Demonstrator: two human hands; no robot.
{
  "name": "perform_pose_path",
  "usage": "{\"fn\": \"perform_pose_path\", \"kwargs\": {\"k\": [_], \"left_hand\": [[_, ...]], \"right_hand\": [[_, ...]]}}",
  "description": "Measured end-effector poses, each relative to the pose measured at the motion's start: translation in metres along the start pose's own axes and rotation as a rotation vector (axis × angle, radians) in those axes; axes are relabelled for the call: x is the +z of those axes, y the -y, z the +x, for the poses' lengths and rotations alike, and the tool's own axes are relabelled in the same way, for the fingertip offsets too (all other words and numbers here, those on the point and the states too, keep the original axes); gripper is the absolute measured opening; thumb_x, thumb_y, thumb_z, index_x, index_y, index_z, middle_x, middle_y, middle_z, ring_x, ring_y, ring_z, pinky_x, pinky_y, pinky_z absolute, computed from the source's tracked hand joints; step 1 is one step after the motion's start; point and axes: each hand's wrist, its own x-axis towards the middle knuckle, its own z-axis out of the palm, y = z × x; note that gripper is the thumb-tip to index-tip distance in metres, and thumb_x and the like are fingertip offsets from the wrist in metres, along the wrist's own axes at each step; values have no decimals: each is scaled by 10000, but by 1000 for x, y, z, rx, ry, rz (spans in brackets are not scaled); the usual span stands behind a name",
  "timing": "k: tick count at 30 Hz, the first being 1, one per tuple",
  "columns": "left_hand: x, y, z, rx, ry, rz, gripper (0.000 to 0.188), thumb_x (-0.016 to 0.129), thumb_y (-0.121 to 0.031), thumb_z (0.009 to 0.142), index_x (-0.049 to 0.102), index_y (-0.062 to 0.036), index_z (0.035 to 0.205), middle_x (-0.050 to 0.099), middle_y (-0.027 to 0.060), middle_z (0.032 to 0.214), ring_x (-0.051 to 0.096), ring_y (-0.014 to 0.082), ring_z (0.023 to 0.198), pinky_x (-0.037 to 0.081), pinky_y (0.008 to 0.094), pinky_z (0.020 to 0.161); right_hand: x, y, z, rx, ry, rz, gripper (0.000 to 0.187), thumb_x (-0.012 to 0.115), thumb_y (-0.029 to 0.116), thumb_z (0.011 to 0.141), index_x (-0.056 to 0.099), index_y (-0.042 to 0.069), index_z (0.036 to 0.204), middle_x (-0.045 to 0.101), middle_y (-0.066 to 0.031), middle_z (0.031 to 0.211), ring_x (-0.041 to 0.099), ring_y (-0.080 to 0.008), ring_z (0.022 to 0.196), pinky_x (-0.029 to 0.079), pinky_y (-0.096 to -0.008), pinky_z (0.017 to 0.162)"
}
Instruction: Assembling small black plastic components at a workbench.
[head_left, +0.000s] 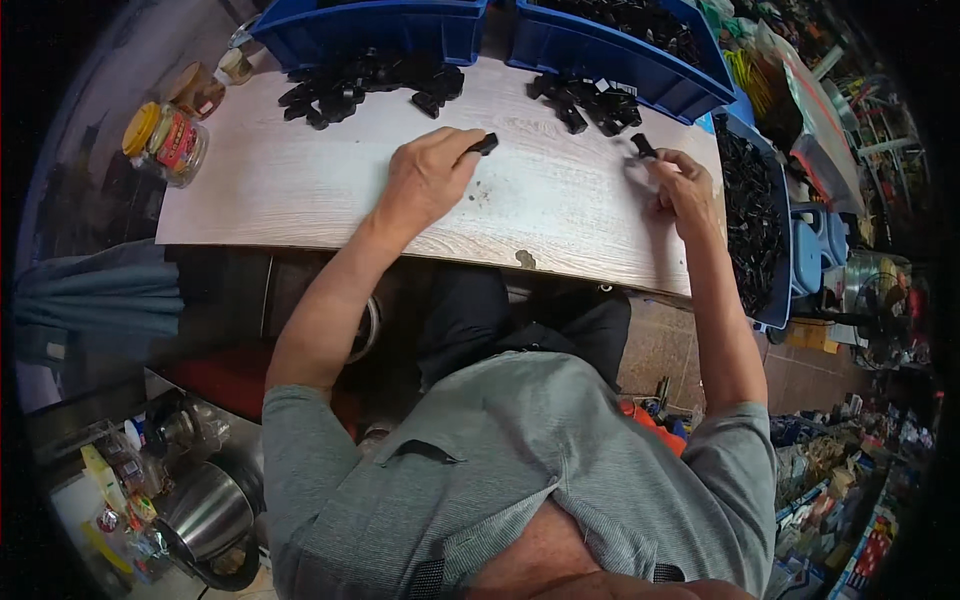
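Note:
My left hand (pixel 425 178) is closed on a small black plastic part (pixel 485 144), held above the middle of the pale wooden table (pixel 300 200). Over the table's right side, my right hand (pixel 686 188) pinches another small black part (pixel 643 146) between thumb and fingers. Its exact kind is too small to tell. Beyond my left hand lies a loose pile of black plastic parts (pixel 350 88). A smaller pile of similar parts (pixel 590 103) sits beyond and between my hands, near the far edge.
Two blue bins (pixel 375 35) (pixel 620 60) stand along the far edge. Another blue bin (pixel 778 300) full of black parts sits against the table's right side. A yellow-lidded jar (pixel 178 148) stands at the left corner, near small cups (pixel 196 90). A steel pot (pixel 207 510) is at lower left.

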Motion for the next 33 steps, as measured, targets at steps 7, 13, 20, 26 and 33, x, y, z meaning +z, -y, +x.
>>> {"fn": "perform_pose_path", "kwargs": {"k": [7,13,20,26,33], "left_hand": [[64,-39,18,124,73,-122,216,638,-49,932,722,-46,1131,744,118,1011,732,236,813,601,334,692],[78,-53,32,338,205,-64,236,646,-40,892,722,-47,1116,735,119,1033,722,308,875,607,374,776],[80,-48,33,312,174,-127,265,638,-17,884,728,-73,1127,728,119,1070,725,313,928,605,381,782],[81,-53,33,347,213,-86,320,631,11,874,706,-89,1168,704,106,1074,714,306,898,603,378,755],[74,-60,22,382,146,-9,315,619,37,868,684,-44,1166,700,100,1066,703,296,955,593,386,791]], "right_hand": [[35,-4,-31,6,384,-111,254,787,104,824,706,72,1063,631,0,681,508,-72,465,378,-253,378],[45,-7,-33,-79,355,-150,235,773,87,840,703,50,1062,627,-13,670,494,-77,441,385,-252,373],[46,-2,-35,-73,344,-198,315,785,114,833,714,32,1128,641,-34,688,536,-80,514,403,-264,419],[44,-14,-25,-169,361,-179,282,772,63,844,684,6,1106,590,4,597,472,-78,403,333,-243,375],[45,-2,-34,-133,375,-194,277,781,87,840,692,24,1095,582,-3,577,475,-85,397,334,-257,364]]}}
